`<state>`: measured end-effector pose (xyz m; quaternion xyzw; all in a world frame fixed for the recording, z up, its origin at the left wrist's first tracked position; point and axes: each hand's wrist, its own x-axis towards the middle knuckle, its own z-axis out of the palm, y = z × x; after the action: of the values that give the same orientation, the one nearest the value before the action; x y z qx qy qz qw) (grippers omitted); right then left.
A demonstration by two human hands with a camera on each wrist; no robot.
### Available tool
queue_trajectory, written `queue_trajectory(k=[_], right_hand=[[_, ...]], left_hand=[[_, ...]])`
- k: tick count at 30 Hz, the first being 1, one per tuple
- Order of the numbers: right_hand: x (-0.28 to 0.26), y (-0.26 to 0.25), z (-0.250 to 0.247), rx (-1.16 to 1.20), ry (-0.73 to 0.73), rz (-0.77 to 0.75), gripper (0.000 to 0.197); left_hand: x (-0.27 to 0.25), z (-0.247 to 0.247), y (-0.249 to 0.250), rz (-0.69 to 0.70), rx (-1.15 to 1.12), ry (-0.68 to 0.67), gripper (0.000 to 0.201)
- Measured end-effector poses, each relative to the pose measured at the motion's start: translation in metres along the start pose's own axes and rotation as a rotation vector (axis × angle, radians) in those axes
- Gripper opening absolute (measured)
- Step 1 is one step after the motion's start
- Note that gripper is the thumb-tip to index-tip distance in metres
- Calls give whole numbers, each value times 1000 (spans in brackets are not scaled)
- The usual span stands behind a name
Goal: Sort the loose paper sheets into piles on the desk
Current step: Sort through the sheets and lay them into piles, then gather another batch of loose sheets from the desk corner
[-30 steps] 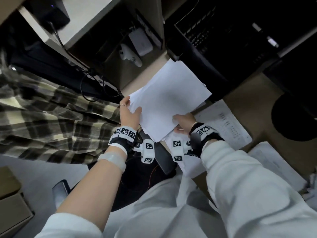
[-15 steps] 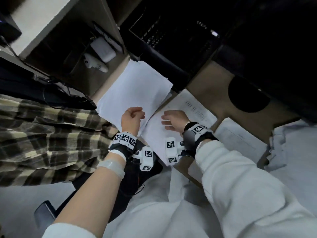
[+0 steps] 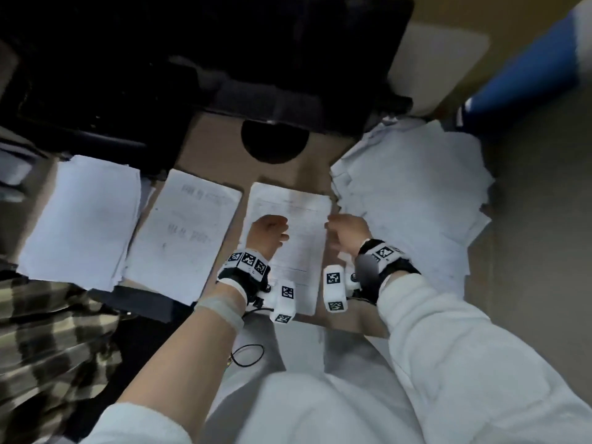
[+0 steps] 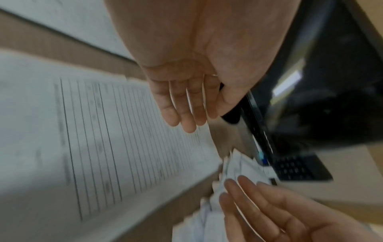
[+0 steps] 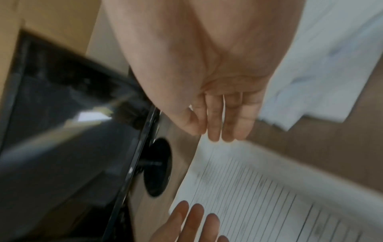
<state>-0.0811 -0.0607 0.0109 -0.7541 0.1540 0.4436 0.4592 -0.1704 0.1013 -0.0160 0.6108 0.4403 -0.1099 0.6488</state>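
Three piles lie in a row on the brown desk (image 3: 217, 149): a blank white pile (image 3: 80, 219) at the left, a printed pile (image 3: 182, 235) beside it, and a lined form sheet (image 3: 298, 219) in the middle. A messy heap of loose sheets (image 3: 410, 203) spreads to the right. My left hand (image 3: 272, 230) hovers over the lined sheet (image 4: 103, 147) with straight fingers (image 4: 182, 114), holding nothing. My right hand (image 3: 342, 232) is at that sheet's right edge, next to the heap. Its fingers (image 5: 223, 124) are also straight and empty, above the lined sheet (image 5: 259, 196).
A black monitor (image 3: 224, 59) stands behind the piles, its round base (image 3: 275, 142) just beyond the lined sheet. A plaid cloth (image 3: 48, 331) hangs at the lower left. A blue object (image 3: 528, 68) lies at the far right. A dark flat thing (image 3: 134, 299) juts past the desk's front edge.
Both hands held the blank stack, laid it on the left pile and let go. They have moved right to the lined sheet, and the head view swung right with them.
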Motion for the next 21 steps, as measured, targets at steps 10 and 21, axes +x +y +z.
queue_trajectory(k=[10,21], right_hand=[[18,94,-147,2,262,227,60],[34,82,-172,102,232,196,42]], left_hand=[[-3,147,12,-23,211,-100,58],[68,199,34,51,355,-135,34]])
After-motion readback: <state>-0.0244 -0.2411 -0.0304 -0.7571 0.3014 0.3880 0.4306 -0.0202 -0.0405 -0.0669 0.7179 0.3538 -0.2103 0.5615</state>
